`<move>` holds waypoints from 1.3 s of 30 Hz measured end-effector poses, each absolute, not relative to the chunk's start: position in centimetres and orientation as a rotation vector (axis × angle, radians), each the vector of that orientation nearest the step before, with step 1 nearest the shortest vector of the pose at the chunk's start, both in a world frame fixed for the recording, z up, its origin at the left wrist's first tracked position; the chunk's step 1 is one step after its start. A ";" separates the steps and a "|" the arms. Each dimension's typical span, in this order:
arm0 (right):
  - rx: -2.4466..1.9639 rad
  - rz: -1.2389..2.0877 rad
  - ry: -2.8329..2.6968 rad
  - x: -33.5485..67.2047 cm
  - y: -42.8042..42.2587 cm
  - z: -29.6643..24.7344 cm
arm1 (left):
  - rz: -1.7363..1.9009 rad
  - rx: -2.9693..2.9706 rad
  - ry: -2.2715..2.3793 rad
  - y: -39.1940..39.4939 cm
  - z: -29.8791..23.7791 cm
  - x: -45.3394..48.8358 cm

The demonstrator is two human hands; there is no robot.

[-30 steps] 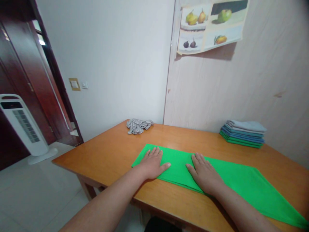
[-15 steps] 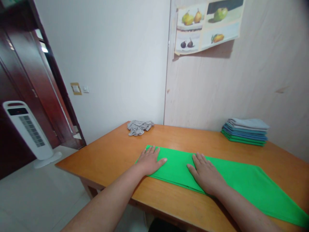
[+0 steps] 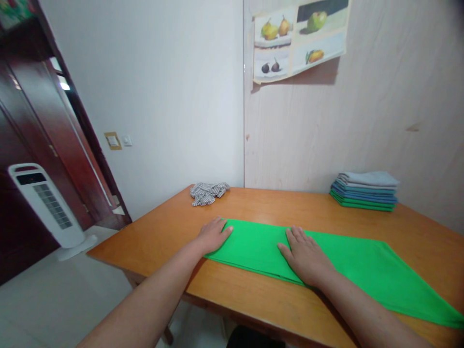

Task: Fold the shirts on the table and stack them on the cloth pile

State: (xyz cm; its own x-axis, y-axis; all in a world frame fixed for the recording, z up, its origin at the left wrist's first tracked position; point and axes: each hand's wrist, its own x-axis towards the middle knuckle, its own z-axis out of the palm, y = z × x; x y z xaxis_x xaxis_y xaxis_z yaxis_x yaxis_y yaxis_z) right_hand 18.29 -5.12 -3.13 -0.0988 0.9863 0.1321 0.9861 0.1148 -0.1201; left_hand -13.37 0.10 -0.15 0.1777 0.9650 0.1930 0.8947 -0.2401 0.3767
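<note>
A bright green cloth (image 3: 253, 245) lies folded in a long strip along the near side of the wooden table. Its right part widens and tapers to a point at the frame's right edge. At the cloth's left end rests my left hand (image 3: 213, 235), palm down, thumb spread from the fingers. My right hand (image 3: 307, 256) lies flat on the middle of the strip with its fingers stretched out. Neither hand grips anything. The fabric under both palms is hidden.
The wooden table (image 3: 174, 217) stands against the wall. On it are a crumpled striped cloth (image 3: 208, 193) at the back left and a stack of folded cloths (image 3: 364, 191) at the back right. A white tower fan (image 3: 50, 208) stands on the floor at left.
My left hand has slid left to the cloth's end edge. My right hand has stayed at about the same place on the fabric. The camera view has shifted slightly.
</note>
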 end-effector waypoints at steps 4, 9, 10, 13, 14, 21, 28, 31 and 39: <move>-1.980 0.003 -2.200 18.1 -5.2 -3.0 | 0.709 2.183 1.910 0.4 1.3 -15.3; -1.984 -0.007 -2.213 18.0 -5.3 -2.8 | 0.687 1.945 2.001 -0.7 1.9 -16.5; -1.980 -0.002 -2.214 18.0 -5.3 -2.8 | 0.663 1.906 2.000 -0.9 1.9 -16.4; -1.970 0.016 -2.210 18.0 -5.3 -2.7 | 0.603 1.813 1.998 -1.4 2.0 -16.1; -1.966 0.022 -2.207 18.0 -5.2 -2.8 | 0.590 1.784 2.003 -1.5 2.1 -16.0; -1.954 0.061 -2.186 18.0 -5.2 -2.7 | 0.531 1.606 1.973 -1.0 2.6 -15.2; -1.966 0.059 -2.191 17.8 -5.5 -2.2 | 0.594 1.488 1.798 -1.3 3.5 -14.9; -1.968 0.057 -2.190 17.7 -5.5 -2.2 | 0.617 1.443 1.680 -1.6 4.3 -14.5; -1.963 0.092 -2.179 17.6 -5.6 -1.9 | 0.666 1.516 1.463 -2.3 8.1 -12.1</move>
State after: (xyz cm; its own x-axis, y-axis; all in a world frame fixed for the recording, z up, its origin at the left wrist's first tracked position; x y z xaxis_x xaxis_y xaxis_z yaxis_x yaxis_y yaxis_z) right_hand 17.58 -5.60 -1.90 -0.0934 0.9894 0.1111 0.9765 0.1129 -0.1838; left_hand -12.11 -2.27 8.09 0.1554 0.9671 -0.2015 0.4835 0.1034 0.8692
